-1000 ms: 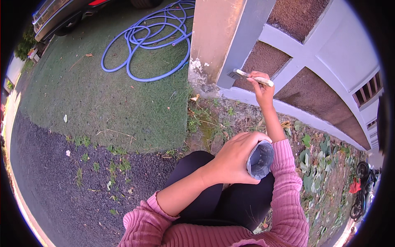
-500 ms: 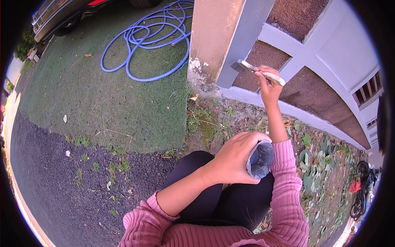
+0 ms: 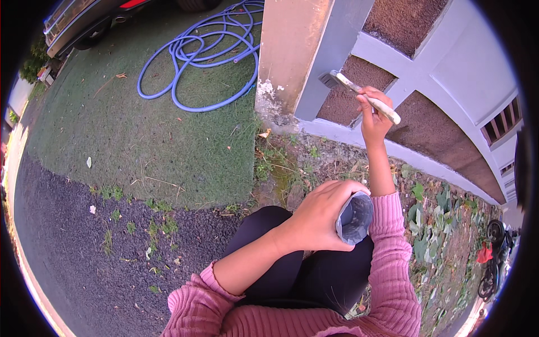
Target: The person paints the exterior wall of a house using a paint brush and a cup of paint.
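Note:
My right hand (image 3: 375, 112) is closed round the pale handle of a paintbrush (image 3: 352, 85). Its dark bristles are against or very near the grey-painted strip (image 3: 324, 62) at the wall's corner; whether they touch is hard to tell. In front of my knees, my left hand (image 3: 317, 216) wraps round a paint cup (image 3: 355, 218), its mouth tipped toward me. Grey paint coats the inside of the cup. Beside the grey strip stands a bare, beige pillar face (image 3: 292, 50) with flaking white patches low down. Brown rough panels (image 3: 362, 84) sit between pale grey bands (image 3: 387, 56).
A coiled blue hose (image 3: 185, 67) lies on green turf (image 3: 168, 140) to the left, with a parked car (image 3: 95, 25) behind it. Dark gravel (image 3: 112, 247) borders the turf. Leafy plants (image 3: 435, 224) grow along the wall's foot at right. A dark object with a red part (image 3: 484, 253) stands far right.
My right hand and the paintbrush have shifted slightly right and a little toward the brown panel. My left hand and the cup stay put.

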Available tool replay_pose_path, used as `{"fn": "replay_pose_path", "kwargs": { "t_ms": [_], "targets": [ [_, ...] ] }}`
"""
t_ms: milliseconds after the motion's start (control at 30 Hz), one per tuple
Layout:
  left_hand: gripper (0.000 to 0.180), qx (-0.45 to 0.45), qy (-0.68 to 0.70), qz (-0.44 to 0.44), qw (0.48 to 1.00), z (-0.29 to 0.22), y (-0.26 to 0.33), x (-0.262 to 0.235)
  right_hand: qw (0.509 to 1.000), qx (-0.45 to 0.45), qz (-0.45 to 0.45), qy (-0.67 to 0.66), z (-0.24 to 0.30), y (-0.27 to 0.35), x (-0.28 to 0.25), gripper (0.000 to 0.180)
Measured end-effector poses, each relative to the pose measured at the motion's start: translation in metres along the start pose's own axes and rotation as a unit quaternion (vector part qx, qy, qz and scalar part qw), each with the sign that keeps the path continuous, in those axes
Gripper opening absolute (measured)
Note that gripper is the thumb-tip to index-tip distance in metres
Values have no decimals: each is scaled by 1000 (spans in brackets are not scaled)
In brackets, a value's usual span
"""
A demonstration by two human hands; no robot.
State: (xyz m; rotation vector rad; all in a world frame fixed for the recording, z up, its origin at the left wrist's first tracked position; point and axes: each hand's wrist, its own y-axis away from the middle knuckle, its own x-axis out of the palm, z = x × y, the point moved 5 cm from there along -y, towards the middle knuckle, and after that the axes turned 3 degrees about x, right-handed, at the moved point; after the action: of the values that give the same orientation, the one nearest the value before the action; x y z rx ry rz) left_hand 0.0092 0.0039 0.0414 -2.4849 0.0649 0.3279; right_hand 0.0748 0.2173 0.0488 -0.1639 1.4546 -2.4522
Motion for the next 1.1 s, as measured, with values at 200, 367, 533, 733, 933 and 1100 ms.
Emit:
{"fn": "replay_pose_path", "kwargs": {
  "t_ms": [200,367,533,733,933,1100],
  "targets": [
    [76,1,1,2,1000,0,-1,0,997,-69,3,41,9,-4,-2,18],
    [75,-2,4,3,1000,-1,-1,1,992,-105,23,64,13,-6,-5,20],
    [75,-6,2,3,1000,0,-1,1,980,-164,47,103,21,-9,-3,21],
    [75,-9,8,1,1000,0,-1,2,985,-154,1,75,26,-14,-7,24],
    [75,-4,7,4,1000,-1,-2,2,962,-231,27,142,43,-24,-11,23],
    [76,-9,6,5,1000,-1,-1,-1,956,-272,0,114,86,-28,-12,32]
  ]
}}
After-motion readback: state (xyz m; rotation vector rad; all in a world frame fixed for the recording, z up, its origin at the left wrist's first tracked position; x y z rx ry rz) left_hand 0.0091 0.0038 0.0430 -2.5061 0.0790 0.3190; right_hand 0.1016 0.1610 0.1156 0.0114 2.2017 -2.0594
